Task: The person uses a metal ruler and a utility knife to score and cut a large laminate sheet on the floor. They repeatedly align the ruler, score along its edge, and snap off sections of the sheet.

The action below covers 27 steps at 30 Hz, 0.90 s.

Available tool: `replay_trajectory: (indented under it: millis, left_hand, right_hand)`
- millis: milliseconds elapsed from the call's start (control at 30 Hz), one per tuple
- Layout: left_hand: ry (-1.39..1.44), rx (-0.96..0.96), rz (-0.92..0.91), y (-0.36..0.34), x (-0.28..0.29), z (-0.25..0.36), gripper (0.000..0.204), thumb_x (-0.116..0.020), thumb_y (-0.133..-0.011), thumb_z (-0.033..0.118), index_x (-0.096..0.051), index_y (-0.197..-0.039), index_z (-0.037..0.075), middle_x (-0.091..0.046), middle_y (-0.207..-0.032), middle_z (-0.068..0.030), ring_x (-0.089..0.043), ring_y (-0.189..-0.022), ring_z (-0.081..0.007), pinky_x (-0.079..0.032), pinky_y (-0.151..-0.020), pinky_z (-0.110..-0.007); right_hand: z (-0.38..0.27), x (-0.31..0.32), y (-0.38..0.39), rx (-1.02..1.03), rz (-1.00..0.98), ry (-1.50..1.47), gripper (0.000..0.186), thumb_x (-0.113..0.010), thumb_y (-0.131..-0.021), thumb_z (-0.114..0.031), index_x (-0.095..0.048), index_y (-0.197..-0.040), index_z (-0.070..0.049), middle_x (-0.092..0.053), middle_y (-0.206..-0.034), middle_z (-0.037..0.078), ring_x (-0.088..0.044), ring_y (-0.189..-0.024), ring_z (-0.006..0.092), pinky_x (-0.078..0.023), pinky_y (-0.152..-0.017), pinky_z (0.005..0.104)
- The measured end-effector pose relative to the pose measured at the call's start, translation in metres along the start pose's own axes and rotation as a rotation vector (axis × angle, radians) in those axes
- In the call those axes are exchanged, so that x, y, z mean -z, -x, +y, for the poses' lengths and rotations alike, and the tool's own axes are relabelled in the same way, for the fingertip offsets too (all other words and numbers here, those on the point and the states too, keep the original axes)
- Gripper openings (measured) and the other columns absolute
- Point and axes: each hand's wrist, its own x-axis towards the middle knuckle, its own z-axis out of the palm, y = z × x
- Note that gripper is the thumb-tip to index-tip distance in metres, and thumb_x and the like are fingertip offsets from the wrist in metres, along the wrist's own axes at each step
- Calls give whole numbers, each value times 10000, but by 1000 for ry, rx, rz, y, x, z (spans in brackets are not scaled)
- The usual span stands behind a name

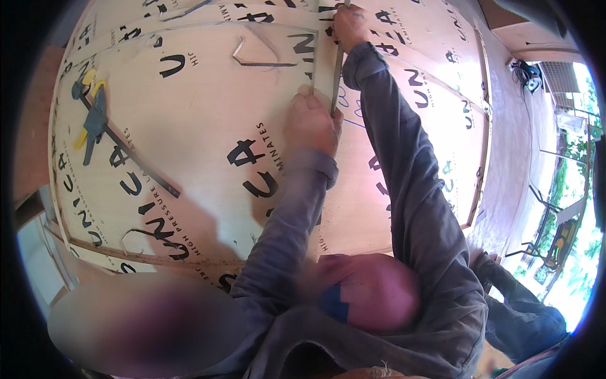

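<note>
In the head view, the left hand's (314, 123) and right hand's (350, 28) fingers look closed around a narrow strip (338, 76) lying across the printed panel (208, 114). Uneven pressure between them could twist it askew, scuffing the panel.

And here come the sleeves, left (287, 215) and right (407, 142), both dull grey-blue and heavily creased! Just behind the fingers (305, 101), each cuff (366, 65) shows a thick turned-back fold, and both hands are bare.
</note>
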Motion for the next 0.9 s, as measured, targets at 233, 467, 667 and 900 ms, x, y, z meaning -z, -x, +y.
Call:
replay_trajectory:
  millis: [233,467,667,900]
  left_hand:
    - [20,8,91,-3,-3,-7,546,-727,-818,429,-572,-1025,-52,-571,-1065,-183,-648,-935,-351,-576,-776,-425]
    - [45,24,72,-9,-7,12,559,-753,-794,449,-589,-1005,-41,-585,-1040,-164,-667,-918,-345,-586,-774,-416]
    - [2,61,-41,-9,3,10,545,-758,-837,397,-546,-1108,-26,-566,-1061,-145,-663,-928,-308,-582,-763,-393]
    - [-15,38,28,-12,-7,15,539,-750,-824,427,-562,-1085,-5,-573,-1067,-128,-678,-892,-289,-584,-718,-389]
  right_hand:
    - [1,84,-7,-598,311,-1057,127,-639,-839,-121,-704,-910,-37,-701,-859,143,-679,-789,279,-531,-657,394]
    - [31,78,-1,20,110,418,218,-583,-829,-91,-714,-1001,-60,-640,-775,77,-600,-836,209,-465,-697,345]
    - [24,36,-12,-115,111,-232,272,-567,-809,-5,-677,-1058,-17,-618,-766,90,-604,-878,254,-498,-716,393]
    - [35,-9,-11,-53,113,-22,147,-677,-787,-79,-696,-925,-30,-684,-816,112,-690,-753,263,-553,-662,375]
